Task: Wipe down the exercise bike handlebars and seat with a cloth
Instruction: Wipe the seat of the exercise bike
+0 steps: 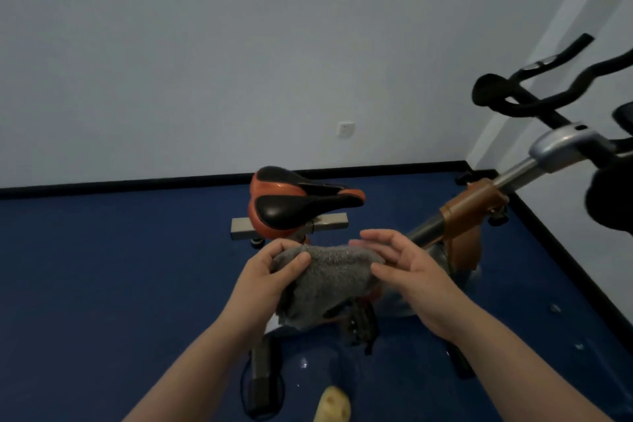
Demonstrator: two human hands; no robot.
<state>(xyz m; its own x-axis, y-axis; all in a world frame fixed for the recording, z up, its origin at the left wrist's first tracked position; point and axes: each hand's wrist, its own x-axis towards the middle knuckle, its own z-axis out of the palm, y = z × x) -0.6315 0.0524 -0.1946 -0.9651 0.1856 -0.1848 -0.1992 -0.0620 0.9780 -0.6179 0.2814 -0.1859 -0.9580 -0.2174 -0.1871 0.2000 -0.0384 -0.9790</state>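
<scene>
My left hand [270,271] pinches the one grey cloth [325,281] in front of me, below the seat [294,199]; my right hand [407,267] is relaxed, fingers just touching the cloth's other end. Cloth touches neither seat nor handlebars [534,92], so I judge wiping not begun, both left. Count: one bike, one seat, one handlebar set, one cloth.

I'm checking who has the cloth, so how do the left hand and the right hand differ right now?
The left hand grips the grey cloth, thumb curled over its top edge; the right hand is open, with straight fingers at the cloth's other end. The left hand sits below the seat, the right hand nearer the handlebar post. Both are held up in front of the bike, apart from the seat.
</scene>
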